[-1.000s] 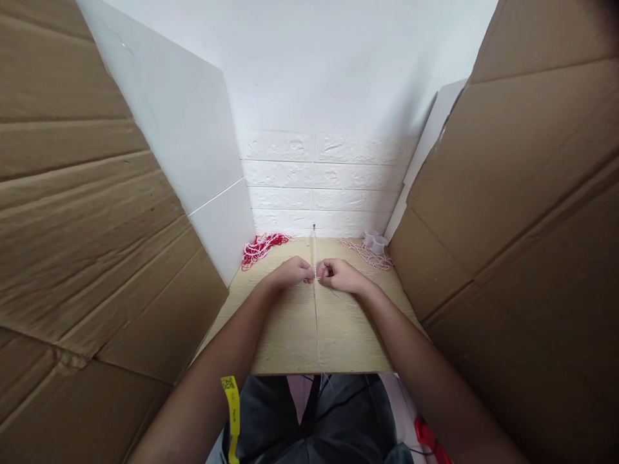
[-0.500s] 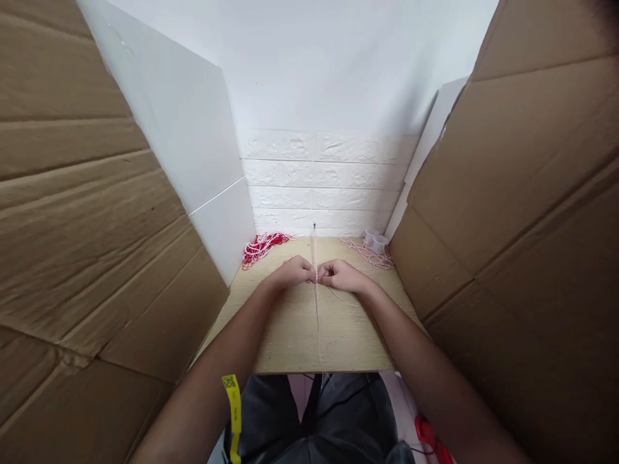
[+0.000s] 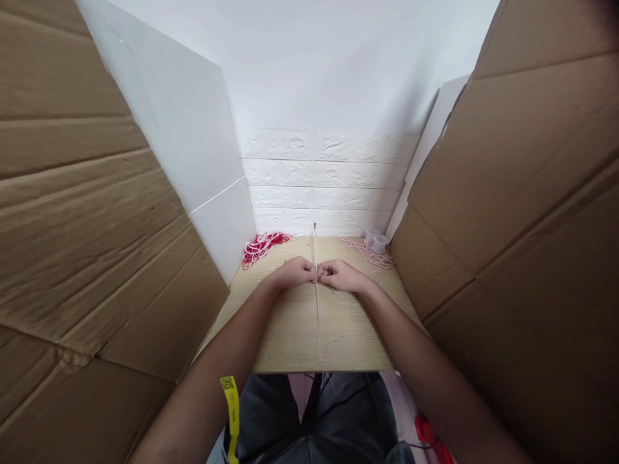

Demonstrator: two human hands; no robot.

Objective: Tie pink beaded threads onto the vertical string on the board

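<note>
A thin pale pink cord [image 3: 318, 322] runs from a small hook [image 3: 314, 225] at the back of the wooden board down over its front edge. Around the middle of the cord, my left hand [image 3: 297, 271] pinches a strand from the left side. My right hand [image 3: 339, 275] faces it from the right, fingertips closed on a strand beside the cord. The fingertips of both hands almost meet at the cord. A loose strand end trails on the board below my right hand.
Red and white cords [image 3: 264, 249] lie at the back left of the board [image 3: 290, 341]. Pink cords [image 3: 370, 252] and clear tape rolls [image 3: 380, 243] sit at the back right. Cardboard walls [image 3: 483, 225] flank both sides; a white brick-pattern wall [image 3: 329, 174] stands behind.
Both hands stay nearly in place, with slight finger movement at the cord. The strand between the fingertips has shifted a little.
</note>
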